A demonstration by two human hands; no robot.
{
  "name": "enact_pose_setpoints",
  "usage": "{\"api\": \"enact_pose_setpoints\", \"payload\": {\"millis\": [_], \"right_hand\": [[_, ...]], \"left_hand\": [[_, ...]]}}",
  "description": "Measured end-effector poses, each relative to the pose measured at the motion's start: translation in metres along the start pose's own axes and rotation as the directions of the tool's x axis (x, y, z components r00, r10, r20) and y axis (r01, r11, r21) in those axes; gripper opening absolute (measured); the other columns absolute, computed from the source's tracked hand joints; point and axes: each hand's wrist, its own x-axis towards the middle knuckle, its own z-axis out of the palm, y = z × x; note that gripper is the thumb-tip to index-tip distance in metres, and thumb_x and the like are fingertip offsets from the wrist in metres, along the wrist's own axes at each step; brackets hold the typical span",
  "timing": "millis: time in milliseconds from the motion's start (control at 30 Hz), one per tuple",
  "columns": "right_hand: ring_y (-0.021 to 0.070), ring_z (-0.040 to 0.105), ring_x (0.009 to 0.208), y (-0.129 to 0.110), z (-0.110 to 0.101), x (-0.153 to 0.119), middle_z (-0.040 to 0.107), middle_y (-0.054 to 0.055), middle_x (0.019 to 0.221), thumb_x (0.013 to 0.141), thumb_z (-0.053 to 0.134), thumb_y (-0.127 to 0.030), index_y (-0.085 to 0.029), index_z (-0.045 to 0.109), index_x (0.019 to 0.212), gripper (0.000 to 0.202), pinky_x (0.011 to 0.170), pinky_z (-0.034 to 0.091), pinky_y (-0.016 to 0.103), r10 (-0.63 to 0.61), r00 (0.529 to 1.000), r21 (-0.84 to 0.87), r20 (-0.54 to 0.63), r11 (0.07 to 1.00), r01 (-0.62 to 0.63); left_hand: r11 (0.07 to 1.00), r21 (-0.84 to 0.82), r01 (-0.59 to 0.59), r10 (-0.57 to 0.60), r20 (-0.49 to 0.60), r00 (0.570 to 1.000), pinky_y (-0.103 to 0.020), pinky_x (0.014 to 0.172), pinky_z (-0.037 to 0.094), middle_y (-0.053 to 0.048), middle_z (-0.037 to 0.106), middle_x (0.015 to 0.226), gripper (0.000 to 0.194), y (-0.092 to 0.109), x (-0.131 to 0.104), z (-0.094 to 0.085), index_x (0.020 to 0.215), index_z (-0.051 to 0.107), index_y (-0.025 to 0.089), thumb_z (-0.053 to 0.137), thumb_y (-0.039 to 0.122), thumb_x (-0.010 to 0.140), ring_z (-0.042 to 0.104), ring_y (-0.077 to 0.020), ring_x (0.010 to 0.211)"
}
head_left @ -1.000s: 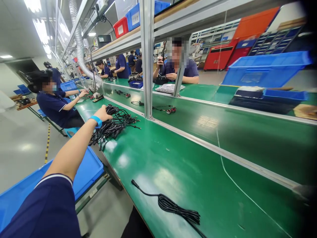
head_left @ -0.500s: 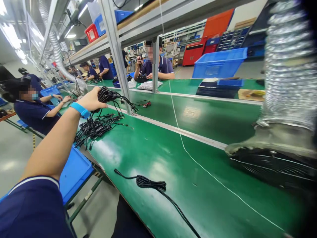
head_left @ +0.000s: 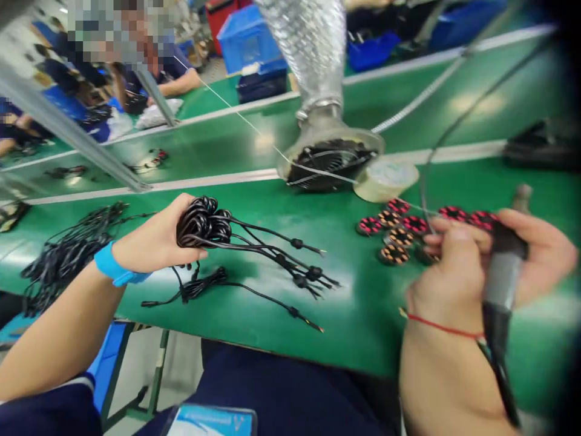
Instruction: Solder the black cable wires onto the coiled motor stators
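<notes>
Coiled black cables (head_left: 206, 221) are gathered in my left hand (head_left: 166, 236), lifted over the green bench, their stripped ends hanging to the right. Just under them a single black cable (head_left: 200, 284) lies on the bench. At the right, my right hand (head_left: 458, 254), blurred, is closed around a soldering iron (head_left: 503, 272) with a grey and black handle, metal end up and cord running down past the wrist. Several small round coils (head_left: 399, 236) with red or orange windings sit by its fingertips, some partly hidden behind the hand.
A heap of black cables (head_left: 77, 254) is at the left. Behind the coils stand a tape-like roll (head_left: 388, 178) and a fume duct (head_left: 313, 66) with a fan hood. A metal post (head_left: 91, 127) rises at left. Across the bench a person (head_left: 177, 75) sits near a blue bin (head_left: 249, 39).
The view has swung right and down. My left hand has brought the cable bundle from above the heap to over the single cable. My right hand with the soldering iron has come into view.
</notes>
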Motion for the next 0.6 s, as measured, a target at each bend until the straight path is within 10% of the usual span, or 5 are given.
{"api": "enact_pose_setpoints", "payload": {"millis": [67,267,600], "right_hand": [[0.0184,0.067,0.095,-0.010,0.001,0.001,0.053,0.013,0.107,0.089,0.046,-0.033,-0.011,0.033,0.124,0.043,0.080,0.052,0.035,0.059,0.985,0.114,-0.163,0.993,-0.041],[0.0096,0.067,0.088,-0.019,0.002,-0.005,0.055,0.013,0.114,0.091,0.046,-0.023,-0.015,0.038,0.119,0.029,0.076,0.056,0.028,0.038,0.995,0.192,-0.091,0.981,-0.020],[0.0086,0.073,0.075,0.009,0.025,-0.009,0.065,-0.005,0.088,0.081,0.061,-0.013,-0.024,0.060,0.110,0.031,0.057,0.056,0.020,-0.168,0.974,0.405,-0.151,0.889,0.216]], "left_hand": [[0.988,0.144,-0.056,0.042,0.098,0.994,-0.029,0.070,0.052,-0.003,0.063,0.094,0.063,-0.010,0.019,0.020,0.118,0.040,0.020,0.064,0.046,0.066,0.065,-0.0210,0.082],[0.742,0.615,-0.267,0.120,0.270,0.955,-0.041,0.088,0.051,-0.018,0.066,0.108,0.052,-0.059,0.061,0.055,0.123,0.049,0.012,0.054,0.031,0.075,0.065,-0.0333,0.102],[0.900,0.329,-0.285,0.161,0.357,0.920,-0.051,0.109,0.039,-0.023,0.047,0.143,0.088,-0.054,0.053,0.048,0.148,0.032,0.005,0.049,0.062,0.083,0.047,-0.0368,0.130]]}}
